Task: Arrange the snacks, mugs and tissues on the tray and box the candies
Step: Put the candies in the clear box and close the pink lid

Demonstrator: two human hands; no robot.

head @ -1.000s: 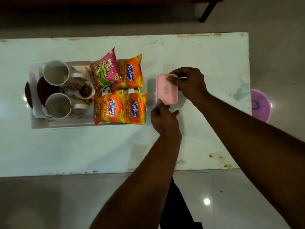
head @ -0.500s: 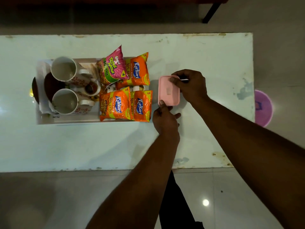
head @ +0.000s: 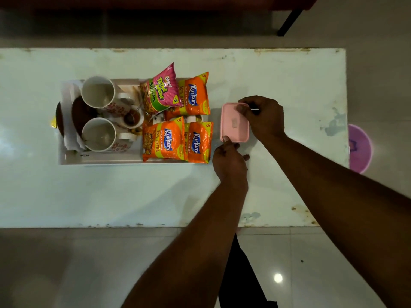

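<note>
Left of the held box, a white tray [head: 73, 160] on the table [head: 278, 70] carries two mugs [head: 99, 92], tissues [head: 70, 138] and four snack packets [head: 163, 141]. The pink box [head: 233, 127], lid on, sits just beside the tray's right end. The left hand [head: 230, 162] pinches its near corner with fingertips; the right hand [head: 264, 117] grips its far right edge.

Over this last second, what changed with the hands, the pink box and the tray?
Almost nothing. Both hands kept their places on the pink rectangular plastic box: right hand over its far corner, left hand at its near edge. The white tray, orange snack packets and white mugs stayed put.
</note>
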